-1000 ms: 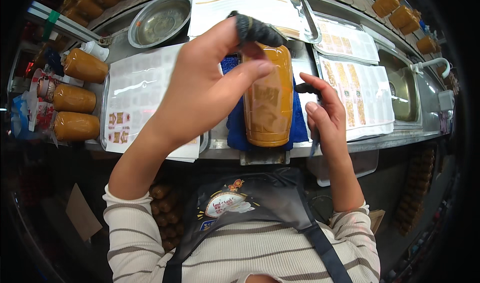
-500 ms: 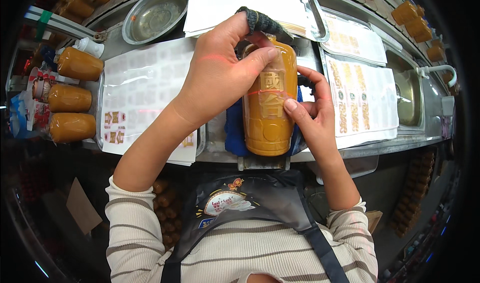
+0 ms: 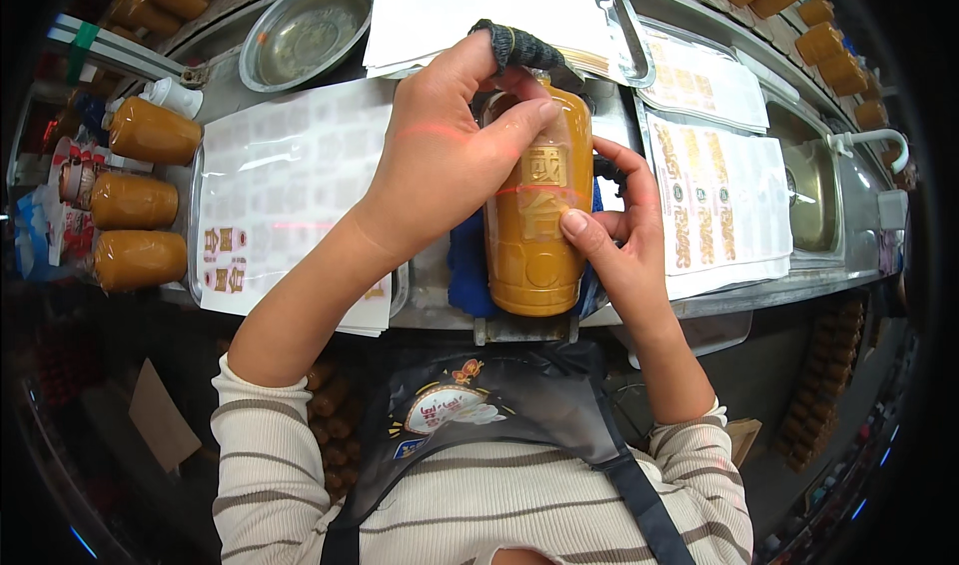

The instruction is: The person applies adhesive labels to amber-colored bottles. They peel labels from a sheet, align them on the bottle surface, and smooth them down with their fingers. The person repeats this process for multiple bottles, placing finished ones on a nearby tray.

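Observation:
A mustard-yellow bottle [image 3: 534,275] stands in front of me, tilted slightly toward me, on a dark blue cloth [image 3: 467,277]. On its front lies a clear film decal [image 3: 542,167] with raised gold characters, crossed by a thin red light line. My left hand [image 3: 470,130] closes around the bottle's top, the thumb pressing the film's upper edge. A dark knitted cover wraps its finger. My right hand [image 3: 624,235] grips the bottle's right side, its thumb on the decal's lower right edge. Its other fingers are partly hidden behind the bottle, with dark knit showing there.
A sheet of decals [image 3: 290,175] lies left, more gold decal sheets [image 3: 714,195] right. White paper [image 3: 489,15] and a metal bowl [image 3: 308,33] sit at the back. Yellow bottles [image 3: 135,200] line the left. A sink [image 3: 811,190] with a faucet is far right.
My right thumb has slid slightly down along the decal's edge. My left hand keeps its hold on the bottle's top. The whole view has shifted a little.

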The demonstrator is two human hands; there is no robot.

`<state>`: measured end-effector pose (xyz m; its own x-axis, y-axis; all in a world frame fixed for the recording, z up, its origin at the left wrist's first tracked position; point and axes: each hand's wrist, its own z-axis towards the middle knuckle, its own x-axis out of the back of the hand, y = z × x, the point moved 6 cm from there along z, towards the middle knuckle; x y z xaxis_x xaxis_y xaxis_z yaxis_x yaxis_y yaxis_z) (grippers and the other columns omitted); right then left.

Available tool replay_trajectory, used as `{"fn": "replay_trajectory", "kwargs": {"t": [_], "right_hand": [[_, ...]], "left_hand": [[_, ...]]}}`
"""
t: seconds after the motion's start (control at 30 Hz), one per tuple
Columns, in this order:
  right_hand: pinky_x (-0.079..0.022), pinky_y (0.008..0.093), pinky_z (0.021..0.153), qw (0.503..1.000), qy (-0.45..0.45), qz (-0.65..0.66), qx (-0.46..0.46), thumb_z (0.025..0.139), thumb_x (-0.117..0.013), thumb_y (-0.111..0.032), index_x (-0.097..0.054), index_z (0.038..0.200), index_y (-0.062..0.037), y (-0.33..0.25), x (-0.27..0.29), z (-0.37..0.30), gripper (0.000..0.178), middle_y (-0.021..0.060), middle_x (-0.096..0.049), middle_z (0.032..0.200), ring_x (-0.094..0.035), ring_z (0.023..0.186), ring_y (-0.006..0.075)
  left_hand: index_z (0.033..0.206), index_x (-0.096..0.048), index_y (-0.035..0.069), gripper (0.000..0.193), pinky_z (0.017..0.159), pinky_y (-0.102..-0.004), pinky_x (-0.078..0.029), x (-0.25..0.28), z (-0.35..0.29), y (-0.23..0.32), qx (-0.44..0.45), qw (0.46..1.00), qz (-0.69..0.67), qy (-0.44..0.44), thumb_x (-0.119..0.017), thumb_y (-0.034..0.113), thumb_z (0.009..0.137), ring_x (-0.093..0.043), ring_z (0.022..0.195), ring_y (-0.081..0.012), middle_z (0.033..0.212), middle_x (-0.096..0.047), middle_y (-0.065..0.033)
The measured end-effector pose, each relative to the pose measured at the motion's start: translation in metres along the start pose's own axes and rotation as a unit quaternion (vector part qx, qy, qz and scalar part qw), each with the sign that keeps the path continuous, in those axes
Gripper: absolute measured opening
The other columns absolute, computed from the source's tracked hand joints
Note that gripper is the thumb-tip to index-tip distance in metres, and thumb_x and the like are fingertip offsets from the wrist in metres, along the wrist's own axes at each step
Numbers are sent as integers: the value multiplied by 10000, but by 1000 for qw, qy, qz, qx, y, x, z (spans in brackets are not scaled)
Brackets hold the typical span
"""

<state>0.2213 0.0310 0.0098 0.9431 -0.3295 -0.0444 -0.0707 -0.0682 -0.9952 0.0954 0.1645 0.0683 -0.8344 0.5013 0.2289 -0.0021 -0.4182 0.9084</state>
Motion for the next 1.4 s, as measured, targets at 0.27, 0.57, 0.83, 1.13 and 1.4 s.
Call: {"fn": "replay_trajectory", "kwargs": {"t": [0.27, 0.57, 0.83, 1.13, 1.4], "right_hand": [[-509, 173, 655, 1000, -9, 14, -7, 912, -717, -171, -363, 1449, -8, -2, -1, 1, 664, 132, -613, 1193, -669, 790, 71], [-505, 174, 645, 1000, -15, 1, -11, 920, -710, -191, -358, 1451, -8, 1, 1, 1, 662, 117, -655, 1085, -666, 764, 69], [-514, 180, 655, 1000, -10, 12, -11, 927, -709, -194, -354, 1451, -5, 0, 0, 0, 660, 133, -620, 1163, -672, 785, 79], [-520, 185, 667, 1000, -14, 6, -16, 916, -715, -173, -359, 1452, -4, -2, -1, -1, 665, 138, -565, 1261, -674, 819, 83], [-515, 178, 664, 1000, -14, 0, -15, 897, -738, -189, -374, 1448, 2, 1, 1, 0, 688, 142, -500, 1354, -666, 820, 77]], "left_hand": [[982, -655, 18, 140, 761, -261, -527, -3, 0, -2, 30, 999, -16, 3, -709, 12, 852, -639, 823, -99, 862, -694, -27], [1017, -668, 26, 181, 819, -262, -526, -3, 0, -6, 46, 999, -9, -9, -752, 23, 857, -633, 847, -93, 899, -697, -17], [1023, -662, 25, 192, 823, -263, -529, -4, 0, -5, 42, 999, -9, -7, -754, 24, 855, -638, 851, -96, 896, -694, -18], [985, -641, 17, 164, 775, -265, -530, -4, 1, -4, 28, 999, -19, -4, -725, 8, 844, -635, 824, -100, 865, -691, -28], [972, -629, 13, 154, 763, -266, -536, -4, 1, -2, 25, 999, -19, -1, -710, -8, 842, -637, 821, -104, 856, -689, -33]]}}
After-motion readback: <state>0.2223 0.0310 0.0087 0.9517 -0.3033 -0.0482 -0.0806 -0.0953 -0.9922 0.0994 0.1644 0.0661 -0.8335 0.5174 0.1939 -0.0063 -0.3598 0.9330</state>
